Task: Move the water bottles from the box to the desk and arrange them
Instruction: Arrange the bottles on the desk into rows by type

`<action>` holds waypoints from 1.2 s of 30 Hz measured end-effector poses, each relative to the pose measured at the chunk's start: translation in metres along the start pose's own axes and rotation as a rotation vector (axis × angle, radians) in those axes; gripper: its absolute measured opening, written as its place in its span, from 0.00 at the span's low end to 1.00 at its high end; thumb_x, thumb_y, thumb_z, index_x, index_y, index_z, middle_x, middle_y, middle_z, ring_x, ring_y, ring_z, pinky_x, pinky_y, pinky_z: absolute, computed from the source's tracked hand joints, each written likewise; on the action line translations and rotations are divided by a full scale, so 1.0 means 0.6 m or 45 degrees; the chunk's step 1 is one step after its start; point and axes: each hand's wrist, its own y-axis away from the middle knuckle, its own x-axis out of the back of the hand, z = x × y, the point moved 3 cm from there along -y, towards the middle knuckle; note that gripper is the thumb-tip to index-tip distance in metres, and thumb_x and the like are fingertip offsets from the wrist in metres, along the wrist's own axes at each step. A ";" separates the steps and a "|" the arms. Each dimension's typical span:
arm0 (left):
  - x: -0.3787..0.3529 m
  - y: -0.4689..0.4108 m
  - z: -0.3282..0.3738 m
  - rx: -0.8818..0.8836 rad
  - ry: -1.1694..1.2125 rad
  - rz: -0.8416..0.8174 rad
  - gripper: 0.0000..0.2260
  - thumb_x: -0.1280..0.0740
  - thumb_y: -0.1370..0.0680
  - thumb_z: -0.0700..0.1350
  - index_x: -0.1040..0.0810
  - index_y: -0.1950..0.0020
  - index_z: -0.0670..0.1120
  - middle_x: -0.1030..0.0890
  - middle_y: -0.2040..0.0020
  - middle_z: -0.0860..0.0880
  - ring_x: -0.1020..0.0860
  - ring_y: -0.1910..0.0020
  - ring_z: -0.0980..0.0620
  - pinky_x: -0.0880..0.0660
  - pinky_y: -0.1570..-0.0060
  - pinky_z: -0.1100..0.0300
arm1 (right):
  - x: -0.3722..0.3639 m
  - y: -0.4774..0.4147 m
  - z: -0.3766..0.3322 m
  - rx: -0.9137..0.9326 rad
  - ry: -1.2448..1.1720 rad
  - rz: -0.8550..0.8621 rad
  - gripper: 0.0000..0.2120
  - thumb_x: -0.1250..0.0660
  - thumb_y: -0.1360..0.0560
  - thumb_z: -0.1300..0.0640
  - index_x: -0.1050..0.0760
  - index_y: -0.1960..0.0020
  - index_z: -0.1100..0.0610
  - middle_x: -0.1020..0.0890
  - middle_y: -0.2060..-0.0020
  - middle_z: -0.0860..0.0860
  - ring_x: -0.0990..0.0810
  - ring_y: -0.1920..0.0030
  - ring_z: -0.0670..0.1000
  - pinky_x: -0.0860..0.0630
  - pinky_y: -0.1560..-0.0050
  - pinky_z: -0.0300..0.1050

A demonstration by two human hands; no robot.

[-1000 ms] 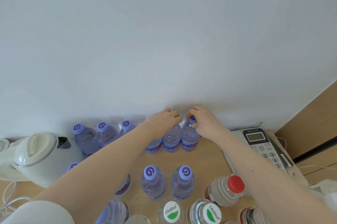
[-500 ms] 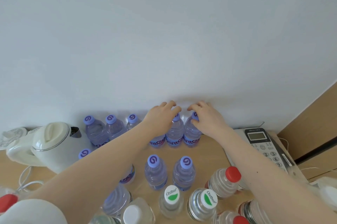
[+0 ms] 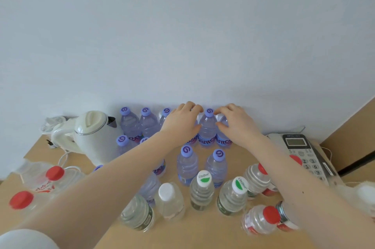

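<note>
Water bottles (image 3: 207, 129), clear, purple-capped, stand upright; left hand (image 3: 181, 122) and right hand (image 3: 236, 125) each clasp one.

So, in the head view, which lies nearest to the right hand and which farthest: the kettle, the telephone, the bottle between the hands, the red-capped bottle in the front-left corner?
From the right hand:
1. Bottle between the hands, just to its left.
2. Telephone, to its right.
3. Kettle, far left.
4. Red-capped bottle, front-left corner.
</note>
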 end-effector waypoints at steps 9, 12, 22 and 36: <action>0.032 0.090 -0.022 -0.065 0.123 -0.018 0.19 0.35 0.22 0.47 0.31 0.32 0.46 0.29 0.36 0.46 0.30 0.39 0.45 0.31 0.50 0.54 | 0.000 0.087 -0.087 -0.148 0.019 0.061 0.17 0.37 0.21 0.55 0.28 0.33 0.53 0.27 0.39 0.54 0.28 0.39 0.56 0.28 0.45 0.50; 0.023 0.113 -0.028 -0.104 0.132 -0.068 0.19 0.35 0.22 0.47 0.30 0.33 0.46 0.28 0.38 0.46 0.29 0.40 0.45 0.35 0.54 0.56 | -0.014 0.119 -0.099 -0.175 0.041 0.077 0.16 0.36 0.22 0.55 0.28 0.34 0.54 0.26 0.40 0.54 0.27 0.40 0.56 0.29 0.49 0.47; -0.004 0.120 -0.022 -0.192 0.048 -0.201 0.16 0.35 0.21 0.49 0.29 0.35 0.48 0.28 0.39 0.46 0.31 0.38 0.45 0.33 0.52 0.56 | -0.033 0.140 -0.083 -0.306 0.109 -0.063 0.16 0.38 0.21 0.54 0.29 0.34 0.52 0.25 0.41 0.53 0.26 0.41 0.54 0.28 0.50 0.47; -0.050 0.062 -0.025 -0.202 0.024 -0.562 0.14 0.35 0.23 0.40 0.24 0.39 0.50 0.31 0.51 0.50 0.25 0.47 0.45 0.29 0.56 0.55 | -0.070 0.071 -0.047 -0.233 0.238 -0.470 0.12 0.36 0.27 0.65 0.22 0.45 0.60 0.23 0.59 0.51 0.25 0.57 0.55 0.35 0.68 0.42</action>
